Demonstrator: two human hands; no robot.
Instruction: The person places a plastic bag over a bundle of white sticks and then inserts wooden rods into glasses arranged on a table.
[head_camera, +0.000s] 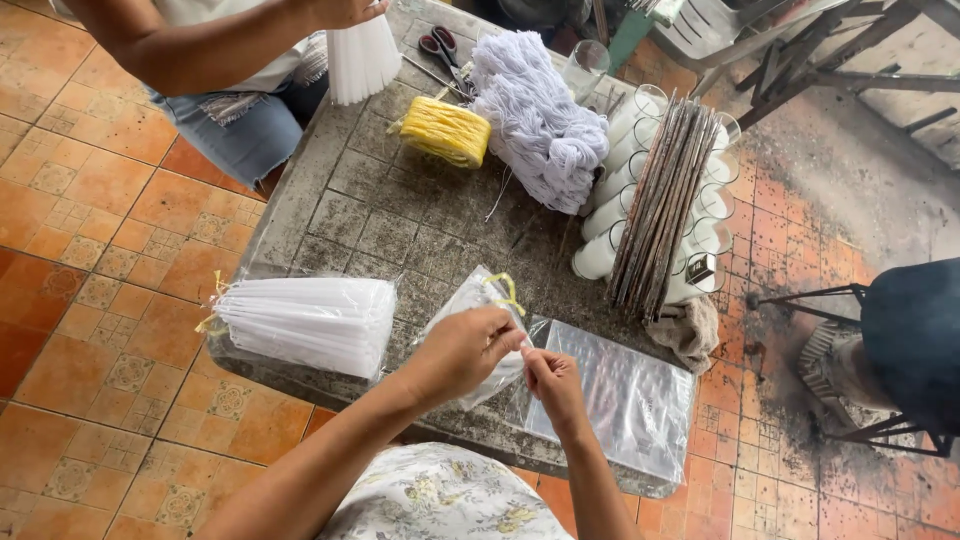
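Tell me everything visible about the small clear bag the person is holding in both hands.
The small clear bag is thin, glossy plastic holding white stick-like pieces, with a yellow tie at its top. It lies slanted just above the grey tiled table, over the edge of a flat stack of empty clear bags. The left hand pinches its middle; the right hand meets it at the lower end.

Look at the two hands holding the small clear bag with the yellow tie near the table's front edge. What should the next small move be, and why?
Probably pull the yellow tie snug around the neck of the small bag. The left hand grips the bag, which holds white sticks, while the right hand pinches beside it, and the tie's ends look loose. A finished packet alongside already has its end tied.
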